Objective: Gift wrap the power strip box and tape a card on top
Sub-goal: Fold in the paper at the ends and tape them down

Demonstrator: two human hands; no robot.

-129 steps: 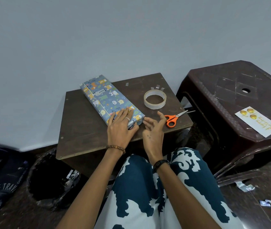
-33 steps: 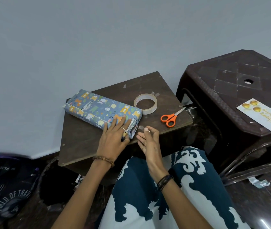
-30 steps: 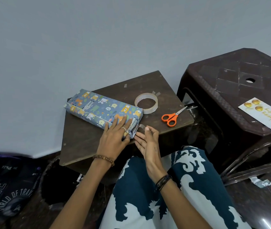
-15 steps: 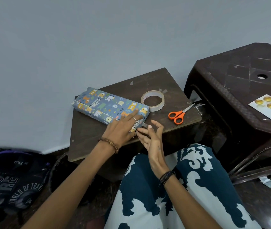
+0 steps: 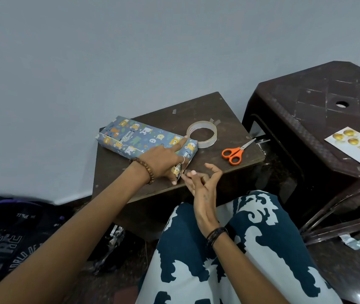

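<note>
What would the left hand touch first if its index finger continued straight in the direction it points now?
Probably the tape roll. The left hand rests on the wrapped box, its index fingertip near the box's far corner, aimed at the roll's near wall. Whether they already touch is unclear.

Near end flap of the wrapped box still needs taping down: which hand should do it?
Right, probably. The right hand is at the near end flap of the wrapped box, fingertips pinching at its edge. The left hand already lies across the box top, holding it steady on the table.
</note>
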